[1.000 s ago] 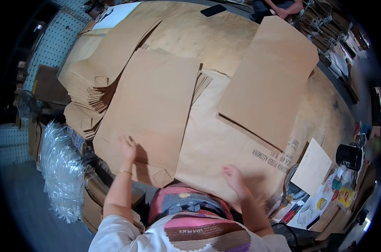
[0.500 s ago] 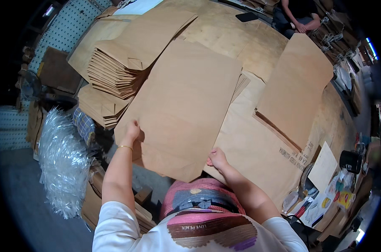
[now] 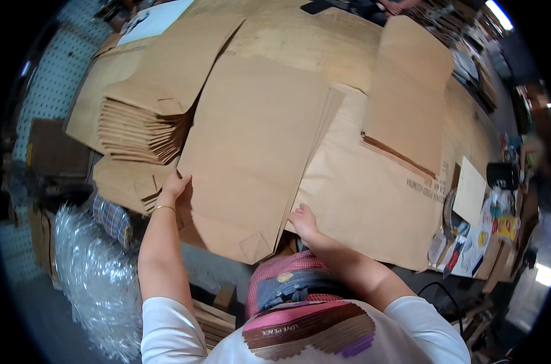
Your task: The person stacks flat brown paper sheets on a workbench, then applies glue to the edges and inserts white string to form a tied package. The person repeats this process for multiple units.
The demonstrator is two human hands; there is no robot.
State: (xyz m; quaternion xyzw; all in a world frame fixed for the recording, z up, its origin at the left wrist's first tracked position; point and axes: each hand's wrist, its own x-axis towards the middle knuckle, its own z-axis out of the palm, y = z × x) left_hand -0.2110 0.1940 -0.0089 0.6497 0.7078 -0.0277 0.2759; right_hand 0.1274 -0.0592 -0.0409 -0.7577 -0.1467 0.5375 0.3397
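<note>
Shifted slightly, the paper bag (image 3: 251,145) looks light, easily creased, best edge-held; left hand (image 3: 174,187) pinches 1 edge; right hand (image 3: 304,221), grip unclear.

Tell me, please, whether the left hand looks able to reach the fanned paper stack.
Probably yes: the left hand is close to the fanned paper stack, with nothing visible in between.
</note>
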